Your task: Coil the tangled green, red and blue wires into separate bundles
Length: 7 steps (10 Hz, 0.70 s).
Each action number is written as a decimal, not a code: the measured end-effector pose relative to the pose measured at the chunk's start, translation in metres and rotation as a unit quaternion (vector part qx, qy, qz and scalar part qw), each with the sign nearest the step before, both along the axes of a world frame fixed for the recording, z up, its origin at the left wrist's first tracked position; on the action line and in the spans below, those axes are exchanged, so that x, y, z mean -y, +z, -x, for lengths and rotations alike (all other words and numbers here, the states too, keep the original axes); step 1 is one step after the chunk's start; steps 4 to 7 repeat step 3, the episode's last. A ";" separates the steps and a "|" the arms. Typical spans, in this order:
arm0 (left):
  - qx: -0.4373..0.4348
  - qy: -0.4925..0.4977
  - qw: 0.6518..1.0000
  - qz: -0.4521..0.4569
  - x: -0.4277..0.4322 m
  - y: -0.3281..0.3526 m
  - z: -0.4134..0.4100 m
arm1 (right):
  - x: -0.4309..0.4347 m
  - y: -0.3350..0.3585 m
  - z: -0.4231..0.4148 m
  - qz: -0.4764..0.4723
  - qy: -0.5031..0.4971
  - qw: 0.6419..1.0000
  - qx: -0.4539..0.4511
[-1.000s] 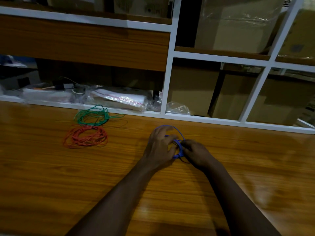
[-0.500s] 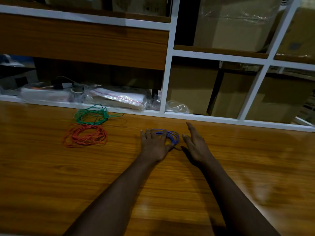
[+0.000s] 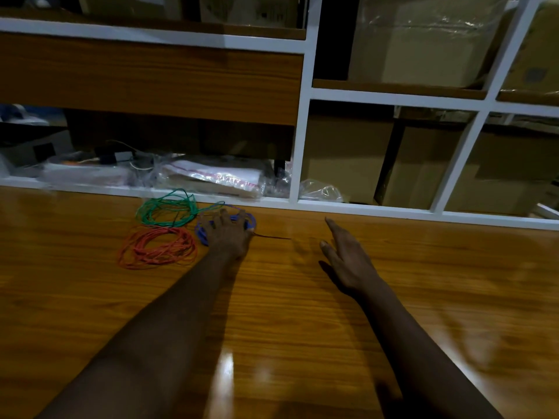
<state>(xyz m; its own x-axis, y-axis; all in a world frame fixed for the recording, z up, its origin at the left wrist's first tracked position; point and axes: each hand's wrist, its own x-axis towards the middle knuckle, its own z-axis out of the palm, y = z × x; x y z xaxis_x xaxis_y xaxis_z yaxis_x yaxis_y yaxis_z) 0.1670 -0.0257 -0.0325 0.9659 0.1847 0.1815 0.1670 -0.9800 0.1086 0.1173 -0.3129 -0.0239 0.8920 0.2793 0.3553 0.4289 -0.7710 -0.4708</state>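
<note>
Step in hand: setting down the third bundle.

Left hand (image 3: 228, 234) lies flat on the blue coil (image 3: 251, 222), fingers spread across it and pressing it onto the desk (image 3: 302, 328). Blue loops show on both sides of the palm. Right hand (image 3: 344, 258) is empty, fingers straight and relaxed, well apart from the coil, to its right.

Position: blue coil sits at the far edge of the desk, just beside the green bundle (image 3: 163, 222) and the red bundle (image 3: 157, 252). Cannot tell whether a stray green strand touches it. Green and red each lie as separate loose rings. A thin dark tail (image 3: 272, 237) trails right from under the left hand.

Judgement: task nearly complete; only the blue coil needs settling.

To do well:
- Lift the palm straight up and slowly; springy wire may fan open when released.
- Tuck the tail into the loops first, so that it does not drag.
- Leave a clear gap from green, so that the loops do not interlock.

Behind: a white-framed shelf unit (image 3: 298, 146) with plastic bags (image 3: 217, 179) on its lowest level.
</note>
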 end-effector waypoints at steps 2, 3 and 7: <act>0.024 -0.016 0.998 -0.056 -0.016 0.000 -0.002 | 0.001 -0.001 0.001 -0.007 -0.001 1.000 -0.018; 0.063 -0.059 0.996 -0.028 -0.003 -0.003 0.003 | 0.000 0.002 0.004 -0.019 -0.005 1.000 -0.019; 0.063 -0.059 0.996 -0.028 -0.003 -0.003 0.003 | 0.000 0.002 0.004 -0.019 -0.005 1.000 -0.019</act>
